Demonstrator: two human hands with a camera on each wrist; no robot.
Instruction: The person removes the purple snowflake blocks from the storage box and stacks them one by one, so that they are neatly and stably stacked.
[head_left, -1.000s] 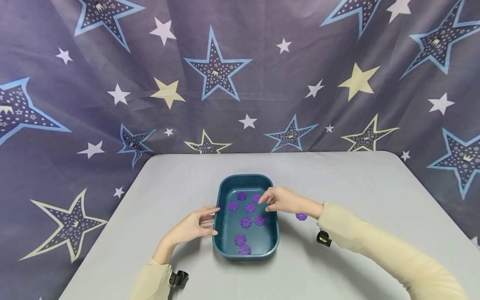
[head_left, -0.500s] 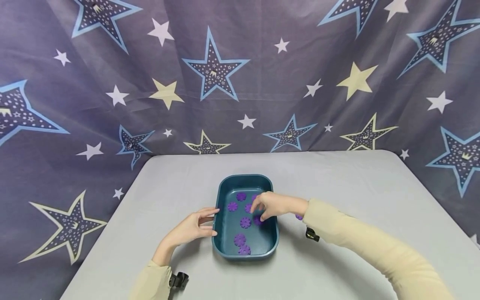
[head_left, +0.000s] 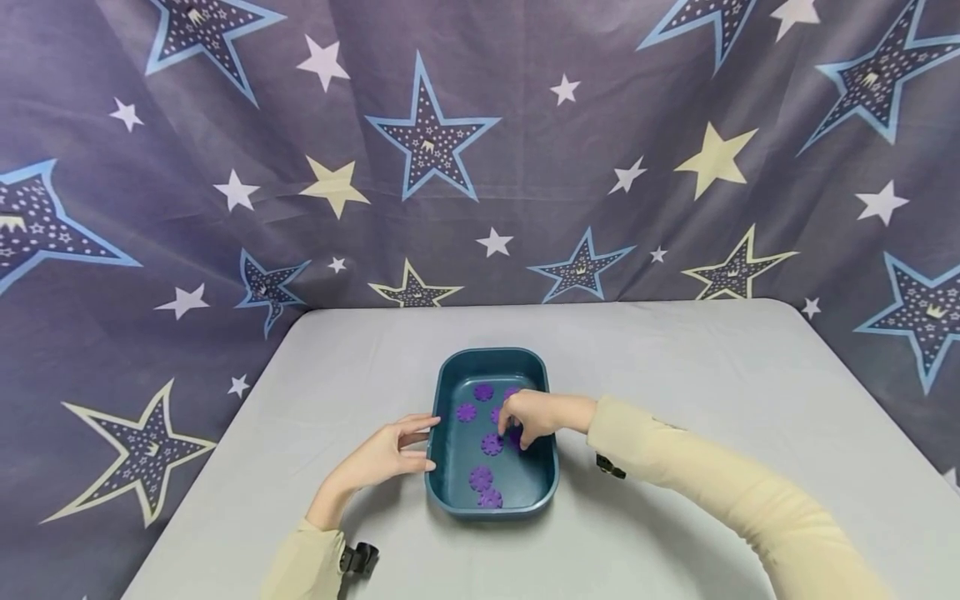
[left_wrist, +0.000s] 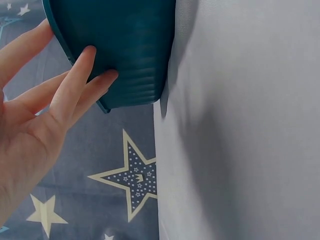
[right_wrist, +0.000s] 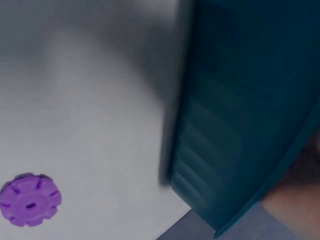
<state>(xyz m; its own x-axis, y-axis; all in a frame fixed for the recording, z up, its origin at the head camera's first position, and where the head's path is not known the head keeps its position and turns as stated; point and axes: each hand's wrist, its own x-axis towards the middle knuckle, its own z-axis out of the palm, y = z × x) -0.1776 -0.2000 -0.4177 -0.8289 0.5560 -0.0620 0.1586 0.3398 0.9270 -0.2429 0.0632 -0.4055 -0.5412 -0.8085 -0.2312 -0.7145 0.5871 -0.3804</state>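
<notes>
Right hand [head_left: 532, 414] has moved: a second ago it was higher, by the bin's right rim; now it's down inside the blue-green bin [head_left: 525, 481], at a purple disc [head_left: 516, 437] on the right side of the floor. Left hand [head_left: 384, 454] basically unchanged, at the left wall.

Left fingers are spread and mostly straight, on the rim and outer wall rather than wrapped round them; probably just steadying the bin while the other hand works. Right fingers are bent, tips pointing down, thumb a bit apart from the index, disc between them. Can't tell whether they're clamped on it or only touching; the right wrist view doesn't show the tips. Forearm crosses above the right wall, likely because the discs lie low and are easiest to reach from above.

Discs are scattered over the bin floor; at the near end, a lower disc [head_left: 481, 477] and the nearest disc [head_left: 491, 498] touch or overlap, can't tell which. One stray disc [right_wrist: 31, 201] lies on the counter [head_left: 675, 358] outside the right wall.

Other differences: that stray was visible from the head earlier, now the right sleeve [head_left: 697, 458] hides it. Bin and the near pair look unmoved.
</notes>
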